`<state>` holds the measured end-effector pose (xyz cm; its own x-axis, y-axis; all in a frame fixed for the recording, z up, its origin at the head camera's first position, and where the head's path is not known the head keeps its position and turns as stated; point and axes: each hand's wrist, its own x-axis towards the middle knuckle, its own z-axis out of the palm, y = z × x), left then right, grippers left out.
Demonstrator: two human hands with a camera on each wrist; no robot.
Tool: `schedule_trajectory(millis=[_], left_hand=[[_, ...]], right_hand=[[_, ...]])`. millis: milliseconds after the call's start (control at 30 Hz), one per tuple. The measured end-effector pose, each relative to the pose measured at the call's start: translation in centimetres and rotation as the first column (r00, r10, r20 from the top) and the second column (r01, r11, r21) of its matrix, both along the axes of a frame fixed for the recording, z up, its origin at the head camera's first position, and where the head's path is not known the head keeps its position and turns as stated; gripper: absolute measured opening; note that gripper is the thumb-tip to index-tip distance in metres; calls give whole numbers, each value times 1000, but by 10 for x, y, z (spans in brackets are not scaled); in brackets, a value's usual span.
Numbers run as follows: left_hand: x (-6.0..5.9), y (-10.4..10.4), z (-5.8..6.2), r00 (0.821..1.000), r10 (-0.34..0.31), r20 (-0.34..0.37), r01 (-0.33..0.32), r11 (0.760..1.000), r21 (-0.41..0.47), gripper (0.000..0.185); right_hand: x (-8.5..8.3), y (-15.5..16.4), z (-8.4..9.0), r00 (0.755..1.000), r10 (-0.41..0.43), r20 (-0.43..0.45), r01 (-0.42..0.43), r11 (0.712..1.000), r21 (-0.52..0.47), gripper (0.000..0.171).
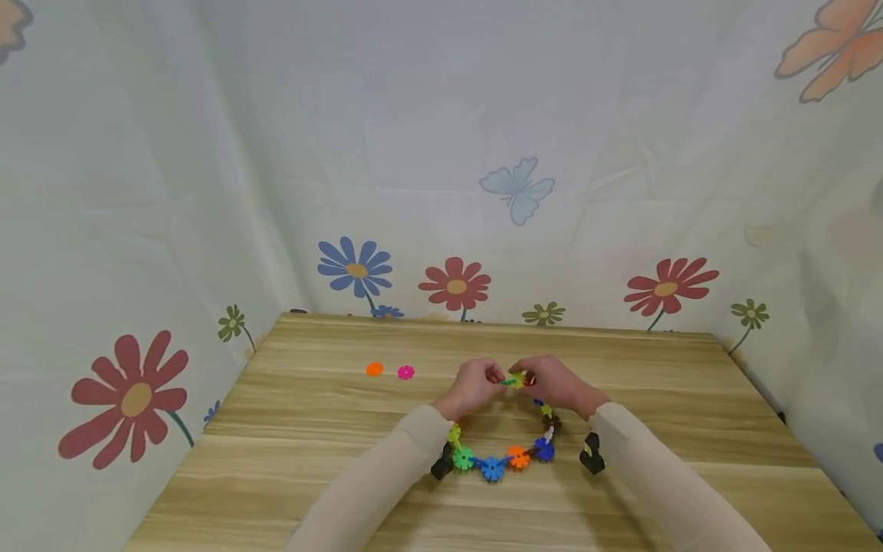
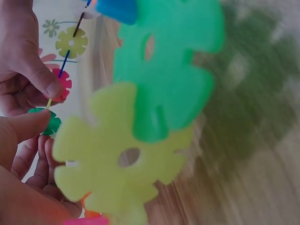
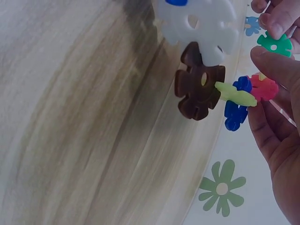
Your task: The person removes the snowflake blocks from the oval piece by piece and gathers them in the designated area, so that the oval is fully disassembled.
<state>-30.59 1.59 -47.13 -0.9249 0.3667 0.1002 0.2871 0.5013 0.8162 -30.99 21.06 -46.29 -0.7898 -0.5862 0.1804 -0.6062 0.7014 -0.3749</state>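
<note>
A chain of flower-shaped plastic discs (image 1: 492, 468) curves in a loop on the wooden table (image 1: 310, 429), in front of my wrists. Both hands meet at its far side. My left hand (image 1: 491, 377) pinches a small dark green disc (image 2: 51, 123) between thumb and fingers. Facing it, my right hand (image 1: 534, 377) pinches the pink disc (image 3: 265, 86) at the end of the chain, which a blue disc (image 3: 236, 108), a yellow-green disc (image 3: 234, 93), a brown disc (image 3: 197, 86) and a white disc (image 3: 201, 23) follow. The green and pink discs sit close together; whether they touch is unclear. A large yellow disc (image 2: 117, 159) and a green disc (image 2: 168, 61) hang under my left wrist.
Two loose discs lie on the table to the left of my hands, an orange disc (image 1: 375, 369) and a pink disc (image 1: 405, 372). A flower-printed cloth wall (image 1: 455, 284) closes in the table at the back and on both sides.
</note>
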Motion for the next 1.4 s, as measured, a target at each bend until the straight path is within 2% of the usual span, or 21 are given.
schedule_trajectory(millis=[167,567,833,1133,1400], left_hand=[[-1,2,0,1000,14,-22,-14,1000,10,9],[-2,0,2,998,55,-17,-55,998,-1,11],[1,-2,4,999,33,-12,-33,999,-16,11],[0,2,2,999,2,-53,-5,999,-45,10],[-1,9,2,995,-1,-97,-6,997,-71,11]], right_hand=[[0,1,-1,1000,-19,21,19,1000,-10,36],[4,1,-1,995,-64,77,64,998,-6,36],[2,-1,-1,996,-70,55,70,998,-8,31],[3,-2,-1,997,-62,42,62,998,-3,33],[4,-2,1,999,-31,-13,31,1000,-4,35]])
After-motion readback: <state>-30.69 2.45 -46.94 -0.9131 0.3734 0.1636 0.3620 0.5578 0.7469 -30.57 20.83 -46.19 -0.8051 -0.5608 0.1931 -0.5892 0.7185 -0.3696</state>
